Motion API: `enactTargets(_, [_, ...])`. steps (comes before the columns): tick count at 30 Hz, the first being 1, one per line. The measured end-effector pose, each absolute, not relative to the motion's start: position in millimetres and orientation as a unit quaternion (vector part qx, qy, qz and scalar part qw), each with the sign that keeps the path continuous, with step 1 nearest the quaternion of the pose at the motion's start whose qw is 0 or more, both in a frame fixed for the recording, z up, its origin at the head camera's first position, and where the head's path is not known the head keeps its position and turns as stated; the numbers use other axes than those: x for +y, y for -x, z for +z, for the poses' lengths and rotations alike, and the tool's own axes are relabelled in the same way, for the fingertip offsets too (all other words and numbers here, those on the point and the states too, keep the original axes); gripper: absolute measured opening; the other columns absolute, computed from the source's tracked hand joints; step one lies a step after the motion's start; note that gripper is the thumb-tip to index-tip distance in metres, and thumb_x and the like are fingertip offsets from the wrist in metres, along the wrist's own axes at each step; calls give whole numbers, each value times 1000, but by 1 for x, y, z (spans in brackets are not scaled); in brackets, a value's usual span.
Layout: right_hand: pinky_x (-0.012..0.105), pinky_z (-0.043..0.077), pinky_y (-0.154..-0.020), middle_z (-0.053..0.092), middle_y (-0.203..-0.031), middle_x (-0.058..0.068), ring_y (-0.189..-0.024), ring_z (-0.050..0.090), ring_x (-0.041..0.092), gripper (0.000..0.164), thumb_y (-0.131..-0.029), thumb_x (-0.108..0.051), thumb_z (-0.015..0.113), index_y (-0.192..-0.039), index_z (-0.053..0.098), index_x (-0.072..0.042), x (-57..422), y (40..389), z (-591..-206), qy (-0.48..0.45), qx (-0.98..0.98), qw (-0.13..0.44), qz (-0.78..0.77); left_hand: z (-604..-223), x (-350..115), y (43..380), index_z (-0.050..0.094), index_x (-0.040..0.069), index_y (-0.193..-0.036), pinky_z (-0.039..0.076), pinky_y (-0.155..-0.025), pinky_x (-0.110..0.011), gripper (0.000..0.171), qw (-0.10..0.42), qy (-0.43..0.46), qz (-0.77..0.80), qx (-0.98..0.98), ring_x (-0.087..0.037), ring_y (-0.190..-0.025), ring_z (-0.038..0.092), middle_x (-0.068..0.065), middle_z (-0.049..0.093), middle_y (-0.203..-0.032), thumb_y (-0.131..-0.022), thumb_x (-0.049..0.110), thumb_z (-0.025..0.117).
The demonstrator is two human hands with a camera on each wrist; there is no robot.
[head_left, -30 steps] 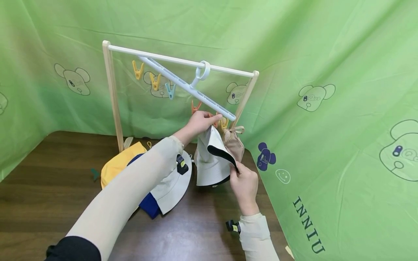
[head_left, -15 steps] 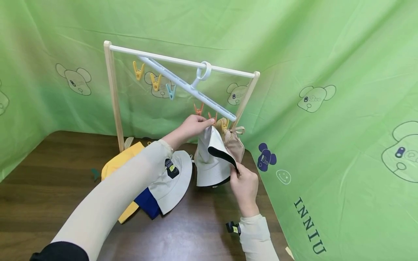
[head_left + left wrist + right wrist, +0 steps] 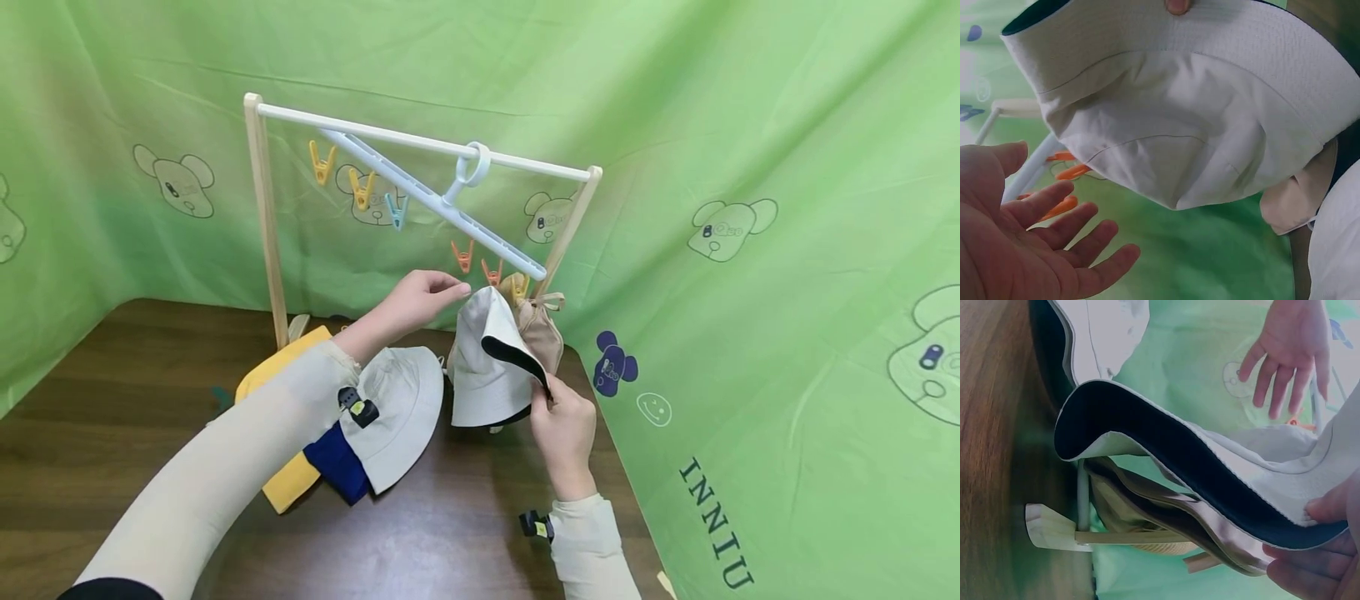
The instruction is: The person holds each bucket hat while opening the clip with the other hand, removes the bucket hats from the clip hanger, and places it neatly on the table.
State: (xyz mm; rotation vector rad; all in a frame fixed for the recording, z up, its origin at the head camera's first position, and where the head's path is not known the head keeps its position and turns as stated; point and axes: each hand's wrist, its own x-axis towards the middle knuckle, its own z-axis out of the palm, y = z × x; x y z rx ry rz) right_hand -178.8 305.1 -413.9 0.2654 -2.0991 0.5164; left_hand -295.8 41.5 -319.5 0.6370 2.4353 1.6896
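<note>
A white bucket hat (image 3: 480, 367) with a dark lining hangs crown-up below the hanger's right half. My right hand (image 3: 564, 429) pinches its brim between thumb and fingers, as the right wrist view shows closely. My left hand (image 3: 422, 298) is apart from the hat, just left of its crown, with fingers spread and nothing held. Two orange clothespins (image 3: 491, 272) hang by the crown; whether one grips the fabric I cannot tell. Behind the white hat, a beige cloth item (image 3: 543, 333) with a ribbon hangs near a yellow clothespin (image 3: 519, 288).
A pale blue hanger (image 3: 427, 196) hangs aslant from the white rod (image 3: 360, 127) of a wooden-posted rack. Yellow and blue clothespins (image 3: 397, 212) dangle at its left. Another white hat (image 3: 401, 412), a blue cloth (image 3: 341, 462) and a yellow one (image 3: 288, 487) lie on the table (image 3: 420, 542).
My left hand has left the orange clothespin and hat crown, moving left and down, its fingers loosening. The right hand stays on the brim.
</note>
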Motion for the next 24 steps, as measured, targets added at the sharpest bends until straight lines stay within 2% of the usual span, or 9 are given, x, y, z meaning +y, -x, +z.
enactTargets(8, [43,45,-47,67,-62,7,-46,51,22,7,-87,-6,77,-81,74,-6,306,181,-412,-105,-852,468,211,-322,21,276,68,11,-133,48,-107,-44,44,27,-225,558,798,-23,-129,59,-7,67,-134,-103,43,61])
enactTargets(13, [44,46,-48,69,-64,8,-47,55,24,5,-87,-6,75,-83,75,-4,304,180,-411,-104,-851,465,223,-330,7,256,68,16,-134,50,-104,-45,44,21,-223,560,797,-21,-130,57,-2,64,-140,-102,46,61])
enactTargets(18, [45,47,-48,71,-67,10,-49,61,26,6,-88,-7,73,-85,76,-3,304,181,-414,-113,-845,471,225,-344,-12,236,69,17,-131,52,-99,-45,38,12,-225,575,787,-19,-122,63,-1,65,-140,-102,41,64])
enactTargets(24, [44,47,-49,71,-68,9,-49,58,25,10,-91,-9,71,-84,75,-3,304,182,-413,-115,-848,469,217,-357,-31,221,71,16,-128,51,-103,-46,35,-7,-226,591,774,-20,-122,64,-4,64,-141,-102,39,65])
